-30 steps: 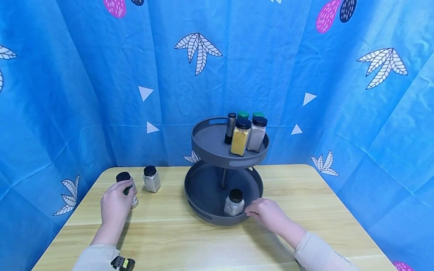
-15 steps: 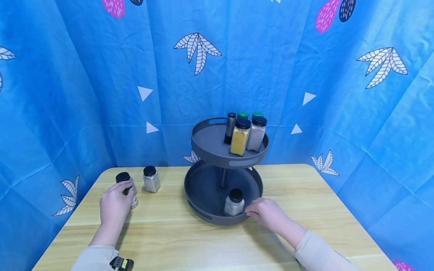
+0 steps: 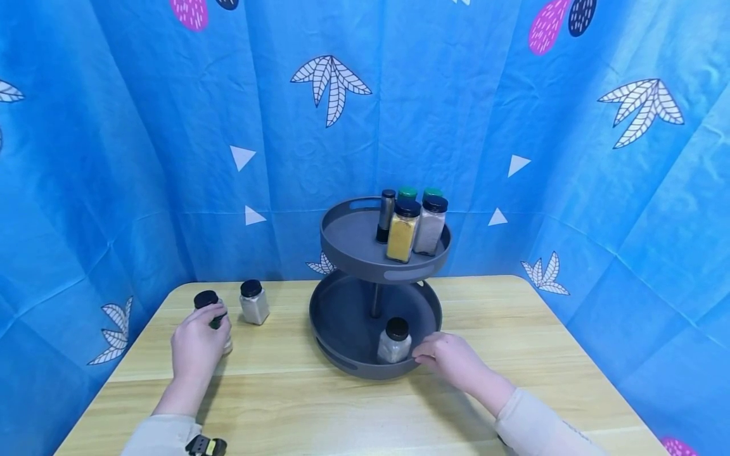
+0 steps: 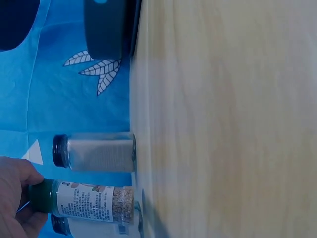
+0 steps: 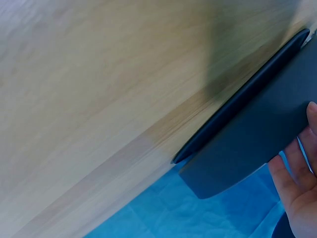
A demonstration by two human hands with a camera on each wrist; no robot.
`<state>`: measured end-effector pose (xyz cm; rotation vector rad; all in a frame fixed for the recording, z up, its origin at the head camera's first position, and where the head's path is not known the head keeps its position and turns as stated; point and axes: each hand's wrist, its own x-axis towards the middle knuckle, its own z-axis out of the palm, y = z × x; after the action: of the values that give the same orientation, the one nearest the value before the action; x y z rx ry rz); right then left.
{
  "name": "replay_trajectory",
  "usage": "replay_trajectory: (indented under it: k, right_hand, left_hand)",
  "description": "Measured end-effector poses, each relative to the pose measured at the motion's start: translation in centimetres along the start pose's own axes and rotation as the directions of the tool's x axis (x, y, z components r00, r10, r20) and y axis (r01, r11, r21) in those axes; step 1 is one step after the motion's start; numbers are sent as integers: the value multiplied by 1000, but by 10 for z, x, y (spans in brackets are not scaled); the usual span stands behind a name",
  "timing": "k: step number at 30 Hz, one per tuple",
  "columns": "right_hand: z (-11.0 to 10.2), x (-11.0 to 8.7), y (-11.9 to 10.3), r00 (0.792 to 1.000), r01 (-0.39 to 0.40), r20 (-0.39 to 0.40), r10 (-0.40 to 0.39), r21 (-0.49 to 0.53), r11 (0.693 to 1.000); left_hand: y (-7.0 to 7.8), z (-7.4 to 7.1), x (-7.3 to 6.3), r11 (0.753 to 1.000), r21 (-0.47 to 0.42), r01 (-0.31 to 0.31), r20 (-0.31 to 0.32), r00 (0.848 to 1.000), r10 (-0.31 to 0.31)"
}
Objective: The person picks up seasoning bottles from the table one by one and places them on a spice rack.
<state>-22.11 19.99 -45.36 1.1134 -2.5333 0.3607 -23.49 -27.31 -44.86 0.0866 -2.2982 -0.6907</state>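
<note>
My left hand [image 3: 196,345] pinches the green cap of a seasoning shaker [image 4: 91,202] with its fingertips. The shaker has a printed label and pale grains in its base; whether it touches the table I cannot tell. Close behind it stands a black-lidded jar [image 3: 205,299], partly hidden. My right hand [image 3: 450,361] holds the rim of the lower tray of a grey two-tier rack [image 3: 342,329], thumb on the outer wall and fingers over the edge in the right wrist view. Beside that hand, a black-lidded jar [image 3: 395,342] stands on the lower tray.
Another black-lidded jar [image 3: 254,303] of pale powder stands on the wooden table [image 3: 319,411], right of the left hand. The upper tray [image 3: 356,237] bears a yellow jar [image 3: 402,234], a grey jar [image 3: 431,227], a slim bottle [image 3: 386,215] and two green-capped ones. Blue curtain [image 3: 342,158] surrounds the table.
My left hand has shifted very slightly to the right with the shaker, while the jar behind stays put. My right hand and the rack have not visibly moved.
</note>
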Motion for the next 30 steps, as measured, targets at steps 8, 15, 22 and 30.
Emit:
replay_trajectory:
  k: [8, 15, 22, 30]
  right_hand:
    - [0, 0, 2, 1000, 0, 10, 0, -13, 1000]
    - [-1, 0, 1, 1000, 0, 5, 0, -9, 1000]
    - [-2, 0, 1, 1000, -4, 8, 4, 3, 1000]
    - [-2, -1, 2, 1000, 1, 1, -1, 10, 1000]
  left_hand:
    - [11, -1, -3, 998, -25, -57, -21, 998, 57]
    - [24, -4, -5, 993, -73, -94, -59, 994, 90]
    - [38, -4, -6, 978, -119, -170, -85, 983, 160]
    - [54, -5, -6, 964, -170, -205, -85, 977, 193]
